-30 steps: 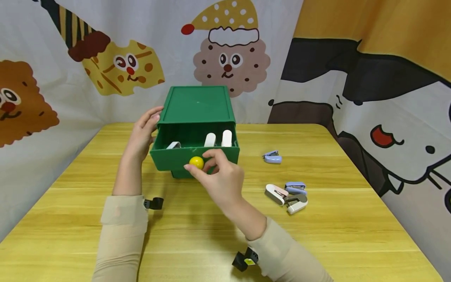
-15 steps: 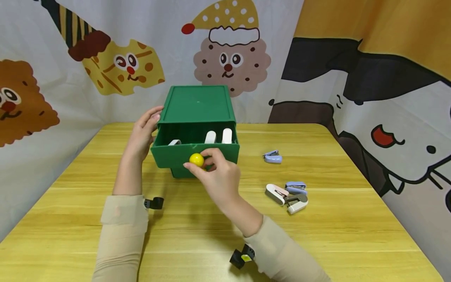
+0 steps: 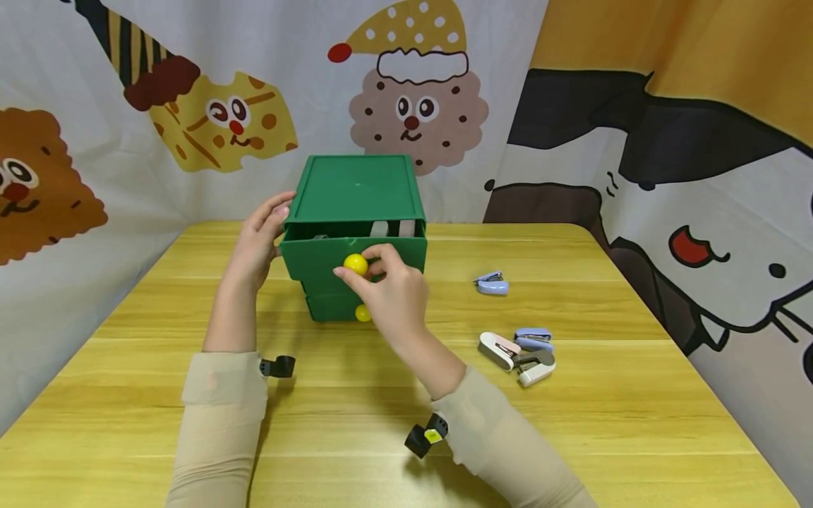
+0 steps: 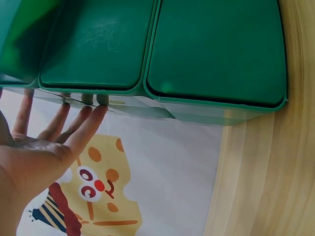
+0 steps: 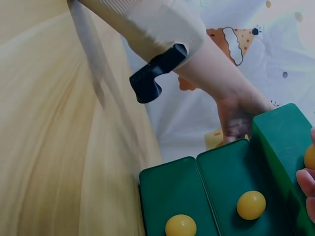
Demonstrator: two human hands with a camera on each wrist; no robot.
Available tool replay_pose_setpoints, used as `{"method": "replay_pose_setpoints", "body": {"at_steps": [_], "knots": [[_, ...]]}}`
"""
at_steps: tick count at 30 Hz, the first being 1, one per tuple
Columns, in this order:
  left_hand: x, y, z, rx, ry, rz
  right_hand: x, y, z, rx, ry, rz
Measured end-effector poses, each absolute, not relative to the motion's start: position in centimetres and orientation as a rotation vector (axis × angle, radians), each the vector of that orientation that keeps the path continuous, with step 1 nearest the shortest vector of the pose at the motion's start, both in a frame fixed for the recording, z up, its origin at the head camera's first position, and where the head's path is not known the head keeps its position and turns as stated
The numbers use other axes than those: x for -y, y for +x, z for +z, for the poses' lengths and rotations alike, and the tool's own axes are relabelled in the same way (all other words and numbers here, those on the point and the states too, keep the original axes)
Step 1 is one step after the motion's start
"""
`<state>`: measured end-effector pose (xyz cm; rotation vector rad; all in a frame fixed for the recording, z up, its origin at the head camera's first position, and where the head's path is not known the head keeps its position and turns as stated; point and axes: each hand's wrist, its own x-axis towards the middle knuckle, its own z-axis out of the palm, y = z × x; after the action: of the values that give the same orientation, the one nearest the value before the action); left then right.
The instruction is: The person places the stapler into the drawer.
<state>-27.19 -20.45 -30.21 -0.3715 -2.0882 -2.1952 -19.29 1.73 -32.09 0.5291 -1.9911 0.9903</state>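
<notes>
A green drawer cabinet [image 3: 358, 187] stands on the table with its top drawer [image 3: 311, 259] partly pulled out. My right hand [image 3: 399, 293] pinches that drawer's round yellow knob [image 3: 356, 264] between thumb and fingers. Over the drawer front show the tops of two pale upright things [image 3: 379, 228], mostly hidden inside. My left hand [image 3: 254, 243] rests along the cabinet's left side; the left wrist view shows its fingers [image 4: 88, 125] extended against the wall. In the right wrist view, the two lower drawers, with their yellow knobs [image 5: 251, 205], sit flush in the cabinet.
Right of the cabinet lies a lilac stapler [image 3: 491, 284]. Nearer the front are another lilac stapler [image 3: 533, 338], a white-and-pink one [image 3: 496, 351] and a white-and-grey one [image 3: 537, 368], close together. A printed cartoon curtain [image 3: 254, 42] hangs behind the wooden table [image 3: 356, 437].
My right hand has pushed the top drawer inward by its knob, so less of its inside shows and a lower knob has come into view. The left hand has stayed in place.
</notes>
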Motion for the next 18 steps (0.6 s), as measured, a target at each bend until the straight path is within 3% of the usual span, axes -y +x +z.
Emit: {"method": "replay_pose_setpoints", "body": {"at_steps": [18], "knots": [[20.3,-27.2,-30.3,2.073,-0.389,-2.201,-1.5,-21.0,-31.7,2.107,0.39,1.046]]}}
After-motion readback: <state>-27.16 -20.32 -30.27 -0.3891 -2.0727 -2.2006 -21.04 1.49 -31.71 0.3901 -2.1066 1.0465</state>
